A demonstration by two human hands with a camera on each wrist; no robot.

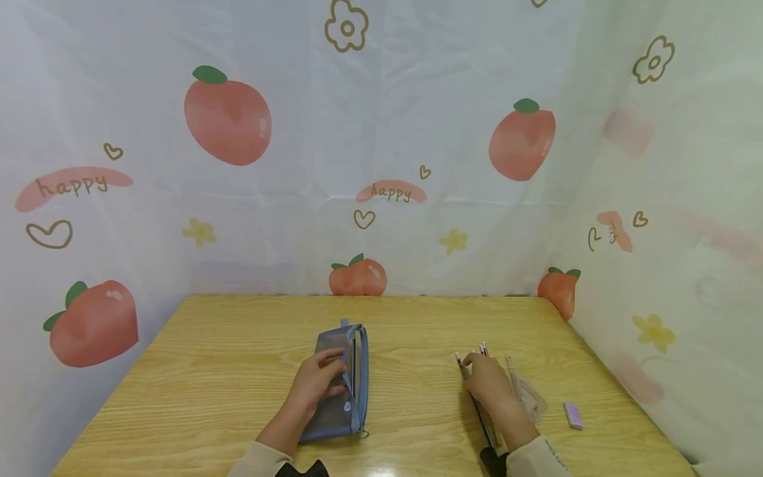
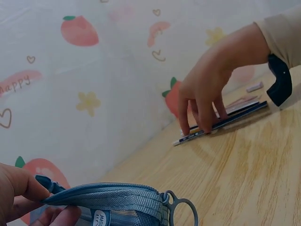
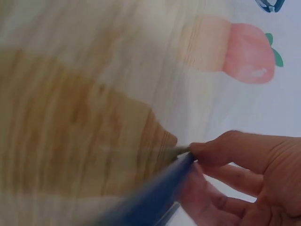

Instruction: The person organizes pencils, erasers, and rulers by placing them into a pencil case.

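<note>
Fingers (image 1: 331, 362) of the left hand (image 1: 314, 387) curl over the upper edge of a blue-grey pouch (image 1: 336, 411), thumb on the near face, so the hand grips the fabric along its open zip. From the left wrist view the same pinch shows at the bottom left: thumb and fingers (image 2: 21, 186) hold the pouch's rim (image 2: 113, 195), and the ring-shaped zip pull (image 2: 181, 207) sticks out to the right, just above the wood. The pouch lies flat on the table (image 1: 197, 371), a little left of centre, long side running away from the person, its dark opening facing right

Well apart to the right, the right hand (image 1: 489, 381) arches over a bundle of pens (image 1: 483, 414) that lies on the table. Its fingertips (image 2: 200, 125) press down on the far end of the bundle, fingers bent at the knuckles; in the left wrist view they touch the top of the pens (image 2: 225, 120) rather than wrap around them. The right wrist view is blurred, but it shows thumb and forefinger (image 3: 221, 150) closing on the tip of a dark blue pen (image 3: 155, 195), so the hand pinches at least one of them. A clear ruler (image 1: 527, 391) lies just beside the pens on their right, partly under the hand. Farther right, near the table edge, sits a small lilac eraser (image 1: 573, 415). A dark strap (image 2: 281, 80) circles the right wrist below a beige sleeve (image 2: 284, 33)
</note>
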